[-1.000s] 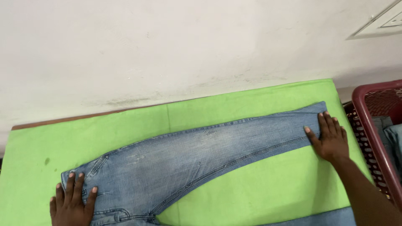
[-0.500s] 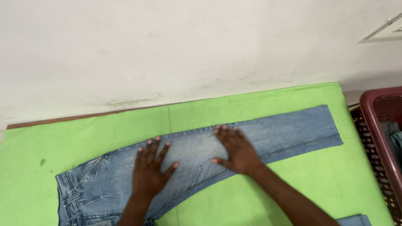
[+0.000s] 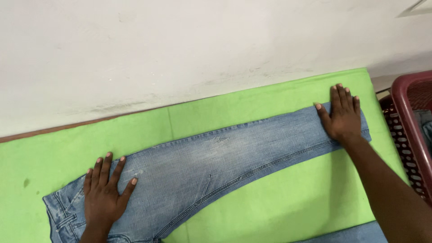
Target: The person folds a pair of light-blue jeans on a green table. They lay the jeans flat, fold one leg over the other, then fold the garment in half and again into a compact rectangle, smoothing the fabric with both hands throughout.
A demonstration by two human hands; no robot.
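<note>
Jeans (image 3: 216, 166) flat on green cloth (image 3: 279, 198), left hand (image 3: 105, 195) spread near waist, right hand (image 3: 344, 117) spread on hem.

bright, even, diffuse light across the whole view, with no glare. soft, faint shadows hug the right hand (image 3: 343, 114) and forearm on the green worktop (image 3: 279, 202). focus is mostly sharp; slight softness at the edges.

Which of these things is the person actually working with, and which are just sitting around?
In use: the blue jeans, pressed flat under the left hand near the waist and the right hand at the leg's end; the green cloth beneath.
Lying about: the red basket; the white wall.
</note>
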